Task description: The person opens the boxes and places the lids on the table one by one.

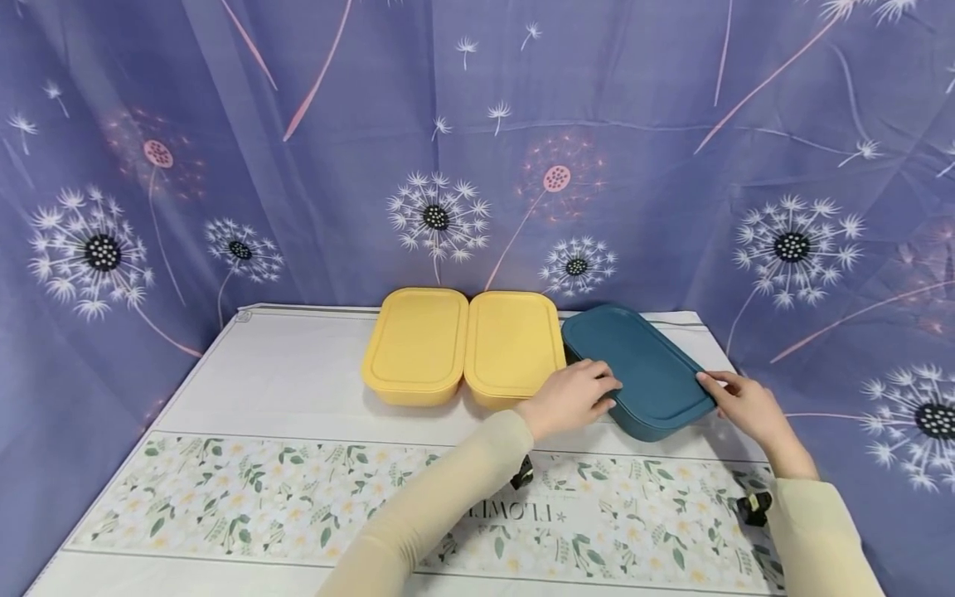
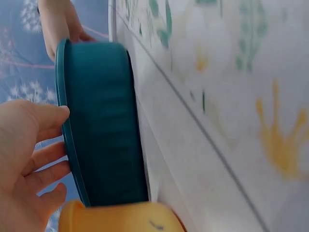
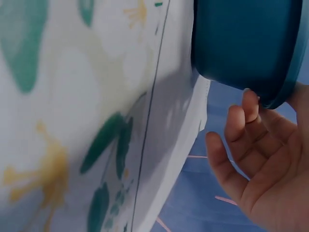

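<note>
A dark teal lidded box (image 1: 642, 365) stands at an angle on the table, its lid on. My left hand (image 1: 570, 398) is at its near left edge, the thumb tip against the lid's rim and the fingers reaching over the rim. At the right corner my right hand (image 1: 746, 406) pinches the rim, thumb on top and fingertips underneath. The right wrist view shows those fingers (image 3: 249, 104) curled below the lid's edge. To the left are two yellow lidded boxes, one in the middle (image 1: 515, 344) and one farther left (image 1: 414, 340).
The two yellow boxes stand side by side along the table's back edge. A floral printed band (image 1: 246, 497) crosses the white table cover (image 1: 291, 365). A purple dandelion-print curtain (image 1: 336, 207) hangs behind and at both sides.
</note>
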Motion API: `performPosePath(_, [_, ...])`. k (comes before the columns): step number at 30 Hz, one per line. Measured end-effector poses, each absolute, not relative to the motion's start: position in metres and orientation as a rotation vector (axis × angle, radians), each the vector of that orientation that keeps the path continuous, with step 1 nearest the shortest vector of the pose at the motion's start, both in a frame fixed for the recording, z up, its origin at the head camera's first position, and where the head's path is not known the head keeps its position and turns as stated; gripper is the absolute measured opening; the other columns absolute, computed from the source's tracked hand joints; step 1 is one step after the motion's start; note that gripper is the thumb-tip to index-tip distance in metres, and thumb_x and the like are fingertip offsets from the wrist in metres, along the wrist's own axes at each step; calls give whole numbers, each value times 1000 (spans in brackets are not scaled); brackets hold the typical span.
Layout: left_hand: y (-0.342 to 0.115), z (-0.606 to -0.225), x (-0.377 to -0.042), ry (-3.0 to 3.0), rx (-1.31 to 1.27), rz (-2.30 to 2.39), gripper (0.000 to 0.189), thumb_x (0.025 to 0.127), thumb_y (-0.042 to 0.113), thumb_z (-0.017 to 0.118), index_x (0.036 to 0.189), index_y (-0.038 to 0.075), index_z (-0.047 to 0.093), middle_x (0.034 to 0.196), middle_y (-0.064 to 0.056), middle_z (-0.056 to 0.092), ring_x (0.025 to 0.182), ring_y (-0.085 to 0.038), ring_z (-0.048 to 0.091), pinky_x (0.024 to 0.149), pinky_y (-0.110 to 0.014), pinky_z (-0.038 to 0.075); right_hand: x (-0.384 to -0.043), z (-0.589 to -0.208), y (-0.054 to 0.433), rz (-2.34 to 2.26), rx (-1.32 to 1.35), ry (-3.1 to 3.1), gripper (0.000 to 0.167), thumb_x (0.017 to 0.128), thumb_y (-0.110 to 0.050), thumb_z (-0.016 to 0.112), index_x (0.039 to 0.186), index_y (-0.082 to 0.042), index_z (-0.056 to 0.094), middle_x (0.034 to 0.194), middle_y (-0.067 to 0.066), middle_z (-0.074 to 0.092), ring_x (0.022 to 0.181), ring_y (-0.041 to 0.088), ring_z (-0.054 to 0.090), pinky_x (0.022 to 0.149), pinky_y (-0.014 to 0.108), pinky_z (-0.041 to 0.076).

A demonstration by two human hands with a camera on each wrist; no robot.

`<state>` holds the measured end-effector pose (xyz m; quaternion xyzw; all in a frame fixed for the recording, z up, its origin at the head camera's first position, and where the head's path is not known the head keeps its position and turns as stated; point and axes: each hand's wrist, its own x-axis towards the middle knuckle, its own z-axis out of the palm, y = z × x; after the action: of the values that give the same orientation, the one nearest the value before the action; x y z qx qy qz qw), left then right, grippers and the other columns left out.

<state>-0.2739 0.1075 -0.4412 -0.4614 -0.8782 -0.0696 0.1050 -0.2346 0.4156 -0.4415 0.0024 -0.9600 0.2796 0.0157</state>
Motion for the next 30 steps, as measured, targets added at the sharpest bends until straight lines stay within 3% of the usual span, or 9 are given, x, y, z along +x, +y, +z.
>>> performPosePath(4, [104,-442,-283,-2652,-1278,-195,37,105,38,54,138,23,63,131,4,58,120,-10,55,99,-19,46,-226,-439,415,860,-24,-3035,69,108,-50,39,133,12,56,73,7,66,67,26,61,65,42,49])
performPosePath(8, [102,-444,-289,-2715,-1215,-184,41,106,39,52,142,21,58,139,0,55,128,-12,52,104,-22,45,-220,-437,416,857,-68,-3089,67,108,-53,36,104,4,71,73,5,68,72,24,64,74,51,51])
performPosePath(12, [103,-446,-291,-2725,-1215,-194,43,106,41,52,142,19,58,140,-1,54,130,-13,51,104,-22,45,-218,-437,416,861,-98,-3110,68,107,-54,34,88,-2,72,71,4,68,71,23,63,73,48,51])
performPosePath(19, [104,-447,-294,-2702,-1204,-215,42,103,41,56,139,20,61,136,1,56,128,-12,52,101,-21,47,-219,-438,413,958,-170,-3103,71,106,-58,32,84,-1,69,70,5,66,71,22,62,67,36,47])
performPosePath(26, [104,-449,-291,-2644,-1195,-184,42,103,44,55,136,19,63,134,1,58,128,-13,53,103,-21,45,-223,-440,411,1077,-204,-3045,71,106,-58,35,81,1,67,71,4,65,74,19,67,69,35,56])
performPosePath(30, [104,-450,-288,-2627,-1181,-191,40,103,44,56,133,20,65,131,2,59,124,-12,54,103,-21,45,-227,-440,410,1101,-188,-3031,70,106,-56,35,81,1,65,69,4,62,71,21,65,66,35,53])
